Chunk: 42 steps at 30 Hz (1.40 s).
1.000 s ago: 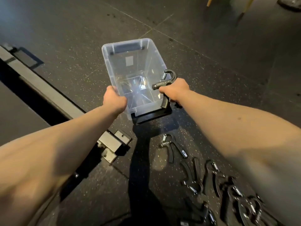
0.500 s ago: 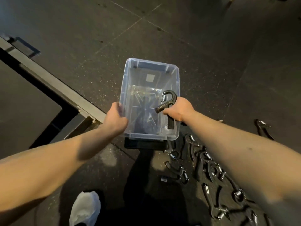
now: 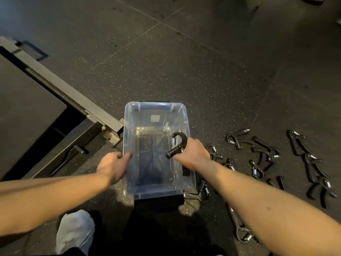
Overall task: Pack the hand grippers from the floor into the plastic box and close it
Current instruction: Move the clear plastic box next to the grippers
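A clear plastic box (image 3: pixel 156 108) stands open on the dark floor in front of me, on top of a black lid (image 3: pixel 158 197) that shows below its near edge. My left hand (image 3: pixel 112 166) touches the box's left wall, fingers loosely spread over the rim. My right hand (image 3: pixel 191 156) is shut on a black hand gripper (image 3: pixel 178 143) with a steel spring, held over the box's right side. Several more hand grippers (image 3: pixel 262 156) lie scattered on the floor to the right of the box.
A grey metal frame (image 3: pixel 60 93) of a gym platform runs diagonally at the left, its corner bracket close to the box's far left corner. My white shoe (image 3: pixel 73 231) and dark trouser leg are at the bottom. Open rubber floor lies beyond the box.
The box has come down from a tilt to flat on the floor near me. My left hand has loosened its hold on the left wall. My right hand still holds the gripper over the box.
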Each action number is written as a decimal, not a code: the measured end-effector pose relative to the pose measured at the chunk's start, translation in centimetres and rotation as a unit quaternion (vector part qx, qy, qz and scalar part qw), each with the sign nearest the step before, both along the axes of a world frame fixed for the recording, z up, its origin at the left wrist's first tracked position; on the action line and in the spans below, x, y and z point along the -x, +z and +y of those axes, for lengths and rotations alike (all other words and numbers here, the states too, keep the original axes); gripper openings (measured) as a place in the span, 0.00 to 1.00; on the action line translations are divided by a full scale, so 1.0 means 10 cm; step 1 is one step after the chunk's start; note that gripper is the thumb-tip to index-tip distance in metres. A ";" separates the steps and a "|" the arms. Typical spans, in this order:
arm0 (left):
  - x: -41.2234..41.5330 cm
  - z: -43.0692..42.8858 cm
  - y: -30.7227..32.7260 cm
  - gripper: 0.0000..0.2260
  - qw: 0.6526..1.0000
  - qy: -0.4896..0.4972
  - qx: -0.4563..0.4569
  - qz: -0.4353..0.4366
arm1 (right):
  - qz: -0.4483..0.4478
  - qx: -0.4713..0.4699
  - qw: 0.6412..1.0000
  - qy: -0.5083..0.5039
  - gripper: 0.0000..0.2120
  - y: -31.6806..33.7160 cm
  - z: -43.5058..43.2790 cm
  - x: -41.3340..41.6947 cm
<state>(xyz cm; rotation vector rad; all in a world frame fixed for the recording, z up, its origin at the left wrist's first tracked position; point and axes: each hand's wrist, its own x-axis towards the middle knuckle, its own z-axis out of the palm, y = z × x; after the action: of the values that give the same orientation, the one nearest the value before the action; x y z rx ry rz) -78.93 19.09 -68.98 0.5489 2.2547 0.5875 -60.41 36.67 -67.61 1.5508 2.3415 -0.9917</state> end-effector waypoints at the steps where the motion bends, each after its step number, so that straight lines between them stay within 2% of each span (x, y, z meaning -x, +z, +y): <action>1: 0.05 -0.03 -0.03 0.24 0.999 -0.005 0.045 0.002 | 0.000 0.009 1.000 0.003 0.10 -0.06 -0.09 -0.03; 3: 0.17 -0.11 -0.06 0.31 0.994 -0.031 0.104 -0.001 | 0.004 0.026 1.000 0.007 0.13 -0.17 -0.25 -0.06; 7: 0.33 -0.32 -0.17 0.34 0.980 -0.124 0.152 -0.021 | 0.000 0.029 0.999 0.014 0.20 -0.22 -0.48 0.02; 13: 0.60 -0.38 -0.21 0.30 0.968 -0.175 0.183 0.002 | 0.039 0.079 0.996 0.027 0.13 -0.18 -0.46 0.10; 16: 0.67 -0.48 -0.23 0.28 0.969 -0.153 0.192 -0.003 | 0.042 0.099 0.994 0.028 0.17 -0.25 -0.54 0.15; 18: 0.69 -0.50 -0.26 0.25 0.974 -0.132 0.185 0.010 | 0.047 0.105 0.993 0.026 0.17 -0.28 -0.55 0.16; 21: 0.67 -0.48 -0.31 0.10 0.993 -0.049 0.097 -0.035 | 0.047 0.110 0.992 0.038 0.15 -0.26 -0.52 0.15; 24: 0.56 -0.44 -0.28 0.06 0.996 0.009 0.041 -0.076 | 0.043 0.104 0.993 0.038 0.15 -0.28 -0.51 0.15; 27: 0.47 -0.47 -0.23 0.06 0.995 0.010 0.071 -0.066 | 0.033 0.106 0.993 0.051 0.14 -0.29 -0.56 0.13; 30: 0.38 -0.61 -0.23 0.06 0.985 0.005 0.127 -0.115 | 0.013 0.106 0.992 0.071 0.11 -0.29 -0.63 0.10; 33: 0.35 -0.70 -0.19 0.12 0.981 -0.003 0.142 -0.132 | 0.010 0.088 0.993 0.078 0.10 -0.25 -0.72 0.04; 36: 0.40 -0.66 -0.02 0.19 0.969 0.006 0.210 -0.128 | 0.002 0.033 0.997 0.070 0.11 -0.14 -0.78 0.02; 37: 0.41 -0.64 0.08 0.21 0.967 -0.020 0.235 -0.098 | 0.002 -0.007 0.998 0.067 0.14 -0.10 -0.81 0.02; 39: 0.45 -0.58 0.25 0.21 0.942 -0.177 0.273 0.078 | 0.006 -0.078 0.996 0.053 0.18 0.00 -0.85 0.05; 40: 0.47 -0.55 0.32 0.19 0.914 -0.258 0.256 0.181 | 0.014 -0.087 0.995 0.041 0.19 0.04 -0.85 0.08; 41: 0.50 -0.51 0.35 0.17 0.896 -0.298 0.221 0.245 | 0.024 -0.076 0.996 0.029 0.19 0.11 -0.87 0.12; 42: 0.52 -0.45 0.38 0.16 0.894 -0.315 0.180 0.262 | 0.034 -0.052 0.998 0.017 0.20 0.16 -0.89 0.17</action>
<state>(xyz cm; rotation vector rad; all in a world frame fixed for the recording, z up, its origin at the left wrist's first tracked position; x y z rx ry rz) -84.10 14.61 -65.20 1.2847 2.3776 -0.3472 -62.10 27.81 -65.97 1.5292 2.4940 -0.9440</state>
